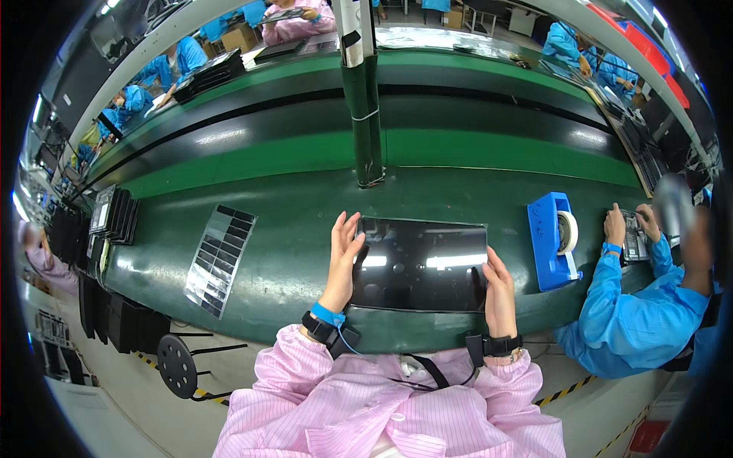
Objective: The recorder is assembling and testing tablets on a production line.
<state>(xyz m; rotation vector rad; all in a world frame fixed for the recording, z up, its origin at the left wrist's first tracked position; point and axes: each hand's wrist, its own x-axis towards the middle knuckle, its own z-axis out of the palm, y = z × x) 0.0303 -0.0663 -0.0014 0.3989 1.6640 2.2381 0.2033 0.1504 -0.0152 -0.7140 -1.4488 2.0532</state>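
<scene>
A long green workbench [298, 229] fills the middle of a busy workshop, with a dark belt [489, 114] running behind it from side to side. At its near edge is a worker in a pink-striped smock [397, 416]; on the right, a co-worker in blue [637, 313] bends over the same bench, both hands on a small open device. A green-wrapped post [363, 114] rises from the bench, and a round black stool [176, 365] stands on the floor at lower left.

A glossy black panel [420, 259], rectangular and marked with pale smudges, is at the front middle of the bench, directly before the worker; whether it touches the surface cannot be told. A slanted sheet [221, 259] of dark rectangles lies flat to its left, well apart. A blue tape dispenser [544, 240] stands to its right, between panel and co-worker.

The worker's left hand [343, 263] grips the panel's left edge near the far corner, thumb toward the glossy face and fingers stretched upward. The right hand [500, 294] clasps the opposite edge, fingers lightly bent. A roll of pale tape [566, 233] sits in the dispenser, and a blue wristband [327, 314] circles the worker's left wrist.
</scene>
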